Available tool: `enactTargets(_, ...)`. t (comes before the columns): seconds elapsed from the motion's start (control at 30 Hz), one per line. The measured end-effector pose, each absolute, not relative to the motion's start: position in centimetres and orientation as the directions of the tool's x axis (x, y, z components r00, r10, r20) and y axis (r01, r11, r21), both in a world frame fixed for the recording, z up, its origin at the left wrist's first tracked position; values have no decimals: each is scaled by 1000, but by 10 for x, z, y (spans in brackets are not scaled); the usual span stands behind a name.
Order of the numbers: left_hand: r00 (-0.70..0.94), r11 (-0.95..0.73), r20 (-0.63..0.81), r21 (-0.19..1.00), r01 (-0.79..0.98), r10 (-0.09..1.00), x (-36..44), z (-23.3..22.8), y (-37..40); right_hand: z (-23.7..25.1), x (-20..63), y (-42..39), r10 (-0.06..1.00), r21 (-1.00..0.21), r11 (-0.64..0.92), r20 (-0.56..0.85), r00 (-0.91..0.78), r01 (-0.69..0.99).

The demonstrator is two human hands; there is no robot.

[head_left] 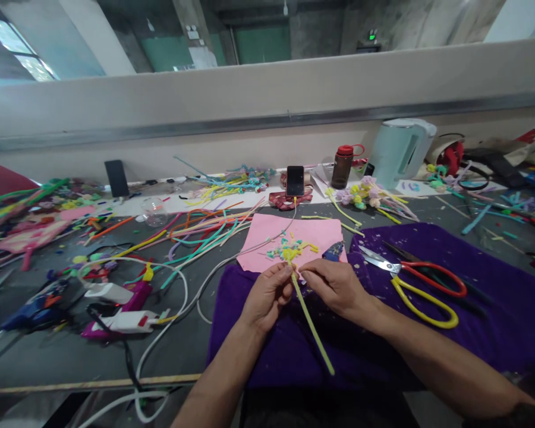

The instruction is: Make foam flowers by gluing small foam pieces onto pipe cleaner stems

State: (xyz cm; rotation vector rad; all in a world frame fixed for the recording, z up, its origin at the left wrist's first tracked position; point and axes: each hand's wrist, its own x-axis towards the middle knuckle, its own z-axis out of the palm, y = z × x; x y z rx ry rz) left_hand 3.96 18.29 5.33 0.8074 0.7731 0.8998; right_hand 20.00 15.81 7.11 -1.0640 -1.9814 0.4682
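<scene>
While glue guns point(116, 309) sit idle far left, left hand point(267, 297) pinches yellow-green pipe cleaner stem point(311, 324) near top, over purple cloth point(494, 309). Right hand point(334, 284) pinched at same tip, looks mid-twist. Next probably needs steady grip. Scissors point(410, 276) lie right.

scissors point(421, 284), purple cloth point(494, 297), kettle point(399, 151), bottle point(342, 166), phone point(295, 180)

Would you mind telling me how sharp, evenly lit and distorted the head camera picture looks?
Head view: soft, even light, no harsh shadows; the wall rail bows from wide-angle distortion; the hands, left and right, and the green stem are fairly sharp; edges smear.
</scene>
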Motion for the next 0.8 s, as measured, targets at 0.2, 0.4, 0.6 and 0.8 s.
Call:
enactTargets(0.2, 337, 366, -243, 853, -372, 910, 40, 52, 183, 68, 195, 164, 926, -794, 349, 210, -315, 497)
enactTargets(0.4, 326, 367, -257, 864, -343, 910, 40, 52, 183, 66, 192, 162, 916, -808, 377, 250, -315, 453)
enactTargets(0.6, 320, 381, -275, 860, -339, 907, 42, 54, 180, 65, 192, 161, 922, -834, 338, 200, -333, 435)
enactTargets(0.8, 342, 377, -265, 869, -321, 902, 41, 54, 180, 67, 190, 159, 916, -846, 307, 137, -378, 436)
